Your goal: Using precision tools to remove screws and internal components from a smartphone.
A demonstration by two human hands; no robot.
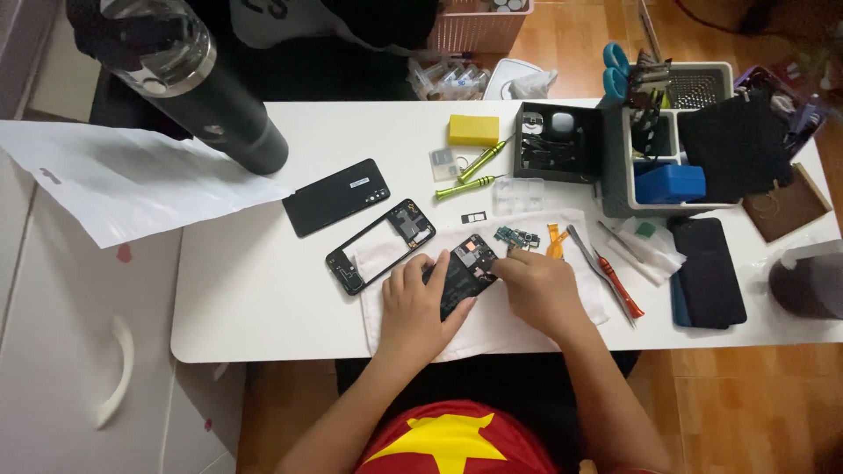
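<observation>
Your left hand (413, 307) grasps the opened phone (463, 272) on the white cloth (500, 329), near the middle of the surface (263, 298). Your right hand (537, 285) pinches at its upper edge. The back cover (338, 197) and frame (379, 246) lie removed, far left; the inner parts appear only partly out.

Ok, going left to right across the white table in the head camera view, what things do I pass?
White plastic bag → dark bottle → black back cover → empty phone frame → left hand → opened phone → right hand → red-handled tool → dark phones
</observation>
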